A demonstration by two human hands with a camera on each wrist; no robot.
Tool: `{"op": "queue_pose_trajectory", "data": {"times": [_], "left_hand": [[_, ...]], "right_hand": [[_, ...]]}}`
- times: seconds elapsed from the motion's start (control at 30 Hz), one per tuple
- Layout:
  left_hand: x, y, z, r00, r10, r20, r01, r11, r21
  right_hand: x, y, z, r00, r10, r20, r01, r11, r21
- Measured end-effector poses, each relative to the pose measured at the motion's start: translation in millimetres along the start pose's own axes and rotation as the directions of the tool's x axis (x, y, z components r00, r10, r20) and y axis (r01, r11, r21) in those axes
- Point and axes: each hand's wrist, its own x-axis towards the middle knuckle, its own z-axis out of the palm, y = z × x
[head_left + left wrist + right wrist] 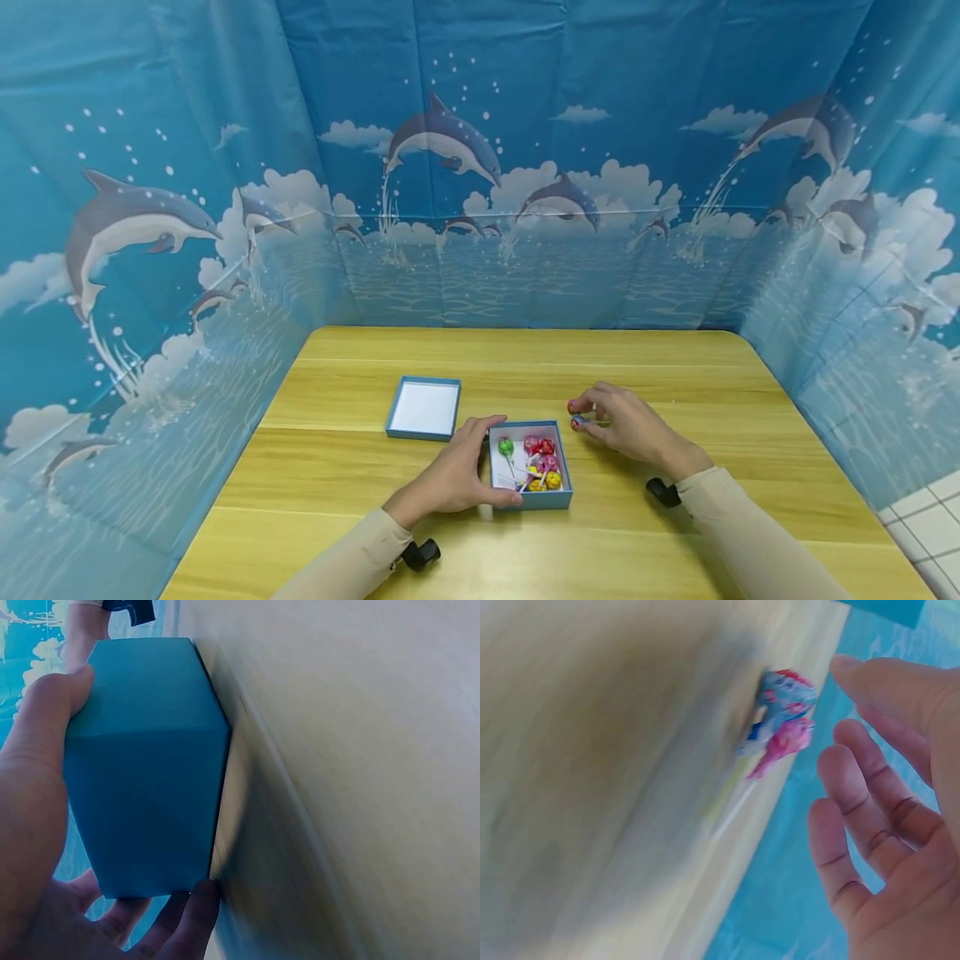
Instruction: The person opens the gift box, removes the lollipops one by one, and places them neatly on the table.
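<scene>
My left hand [453, 471] grips a blue square box [543, 501], thumb on its near side and fingers on the far side. The left wrist view shows the box from outside, standing on the table. Inside lie a green lollipop [506, 447] on the left and several red, pink and yellow lollipops bunched on the right. Just right of the box, my right hand [626, 421] hovers with loosely bent fingers over two lollipops on the table. One has a blue wrapper [786, 694], the other a pink one [787, 740]; in the right wrist view the fingertips are apart from both.
A blue-rimmed lid [426, 407] with a white inside lies on the wooden table [337, 508], behind and left of the box. A dolphin-print curtain [480, 275] hangs around the table's back and sides. White floor tiles [930, 525] show at the lower right.
</scene>
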Motion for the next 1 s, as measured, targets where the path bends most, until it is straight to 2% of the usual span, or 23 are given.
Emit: {"op": "queue_pose_trajectory", "data": {"times": [0.23,0.57,0.77,1.0], "left_hand": [[0.9,-0.5,0.9,1.000,-0.002,0.009,0.002,1.000,-0.005],[6.6,0.9,-6.5,0.999,0.001,0.034,-0.001,1.000,-0.007],[7.3,-1.0,-6.6,0.999,0.002,0.036,-0.002,1.000,-0.003],[6.9,-1.1,-6.9,0.999,0.006,0.042,-0.006,1.000,0.004]], "right_hand": [[2,-18,-8,0.997,-0.079,0.000,0.079,0.997,-0.017],[12,-51,-26,0.977,-0.206,0.051,0.207,0.978,-0.020],[17,-66,-25,0.958,-0.250,0.137,0.251,0.968,0.007],[22,-80,-26,0.922,-0.288,0.261,0.283,0.957,0.055]]}}
